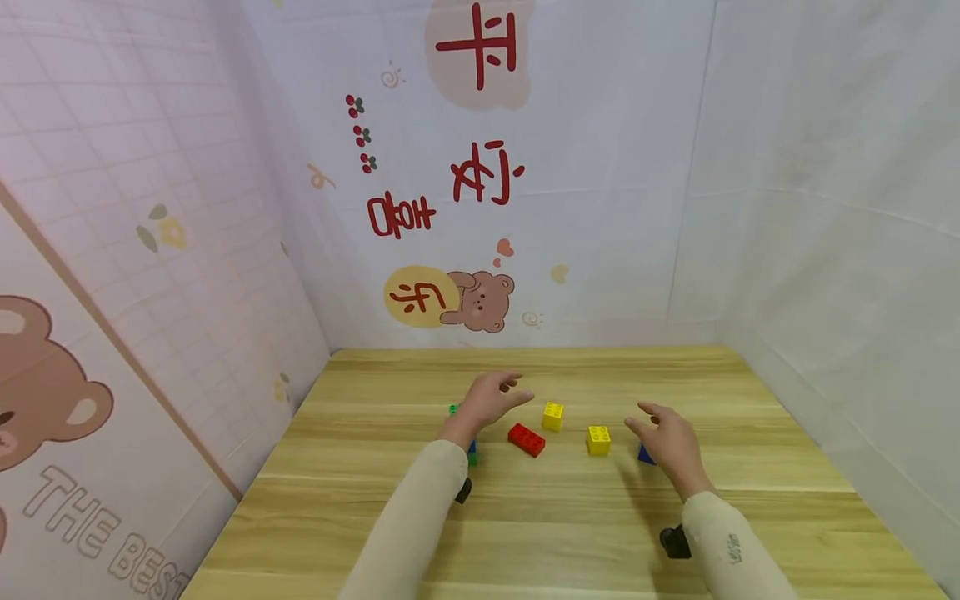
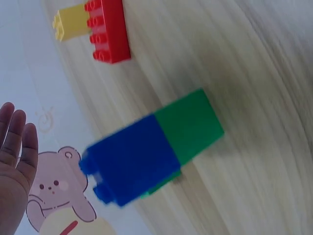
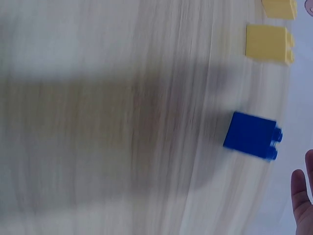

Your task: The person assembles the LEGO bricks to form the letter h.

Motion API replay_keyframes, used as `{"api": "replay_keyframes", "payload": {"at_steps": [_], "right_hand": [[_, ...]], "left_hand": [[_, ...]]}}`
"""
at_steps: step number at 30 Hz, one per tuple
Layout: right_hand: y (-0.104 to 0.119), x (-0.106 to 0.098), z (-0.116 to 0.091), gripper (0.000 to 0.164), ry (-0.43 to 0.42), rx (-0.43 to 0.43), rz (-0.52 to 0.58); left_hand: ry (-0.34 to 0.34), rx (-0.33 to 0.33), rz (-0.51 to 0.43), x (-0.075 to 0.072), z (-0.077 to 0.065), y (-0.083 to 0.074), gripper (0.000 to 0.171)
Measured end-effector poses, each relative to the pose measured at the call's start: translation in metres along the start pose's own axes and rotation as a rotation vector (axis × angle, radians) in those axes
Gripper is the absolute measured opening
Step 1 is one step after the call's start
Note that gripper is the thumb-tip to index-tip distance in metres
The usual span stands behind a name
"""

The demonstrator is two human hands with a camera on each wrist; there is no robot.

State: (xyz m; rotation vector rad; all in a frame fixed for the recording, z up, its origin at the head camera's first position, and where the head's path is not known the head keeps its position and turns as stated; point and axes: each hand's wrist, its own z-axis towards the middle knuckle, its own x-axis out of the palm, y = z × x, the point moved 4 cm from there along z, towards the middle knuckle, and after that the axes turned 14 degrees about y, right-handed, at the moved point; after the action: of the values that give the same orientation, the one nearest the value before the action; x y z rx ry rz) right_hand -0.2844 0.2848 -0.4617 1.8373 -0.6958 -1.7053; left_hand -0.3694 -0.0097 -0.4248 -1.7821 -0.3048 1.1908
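The left hand [image 1: 489, 400] is above the left part of the desk [image 1: 555, 517], its thumb and fingers spread apart with nothing between them. Close to it is a stack [image 2: 168, 142] — a blue brick set on a green one — which the arm partly covers in the head view. Another bit of green [image 1: 453, 409] shows at the stack's far side; whether the two touch, I cannot tell. Just right of the left hand lies a red brick [image 1: 527, 440], studs up, slanting from far left to near right. A yellow brick [image 1: 552, 416] sits just beyond its right end.

The right hand [image 1: 672, 440] also holds nothing, its fingers loosely bent and the thumb apart. It is nearest to a lone blue brick [image 3: 251, 136], apart from it in the right wrist view. Left of that brick, a second yellow brick [image 1: 598, 440] stands on the desk, studs up, nearer than the first.

Both sleeves [image 1: 416, 512] are pale, with a dark object beside each cuff. Beyond the desk hangs white cloth [image 1: 600, 167] — printed with red characters, cherries and a bear.
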Motion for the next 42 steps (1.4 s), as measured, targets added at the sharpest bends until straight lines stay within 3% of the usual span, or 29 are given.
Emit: {"api": "replay_keyframes", "payload": {"at_steps": [7, 20, 32, 42], "right_hand": [[-0.016, -0.006, -0.004, 0.062, 0.008, 0.033, 0.019], [-0.041, 0.000, -0.012, 0.067, 0.050, 0.088, 0.054], [-0.059, 0.005, -0.012, 0.066, 0.065, 0.078, 0.035], [-0.063, 0.007, -0.010, 0.066, 0.073, 0.090, 0.068]], "left_hand": [[0.011, -0.020, -0.027, 0.019, 0.007, 0.000, 0.053], [0.049, -0.001, -0.078, 0.065, 0.018, 0.004, 0.050], [0.040, 0.012, -0.163, 0.098, 0.025, 0.000, 0.051], [0.007, -0.019, -0.245, 0.125, 0.037, 0.002, 0.054]]}}
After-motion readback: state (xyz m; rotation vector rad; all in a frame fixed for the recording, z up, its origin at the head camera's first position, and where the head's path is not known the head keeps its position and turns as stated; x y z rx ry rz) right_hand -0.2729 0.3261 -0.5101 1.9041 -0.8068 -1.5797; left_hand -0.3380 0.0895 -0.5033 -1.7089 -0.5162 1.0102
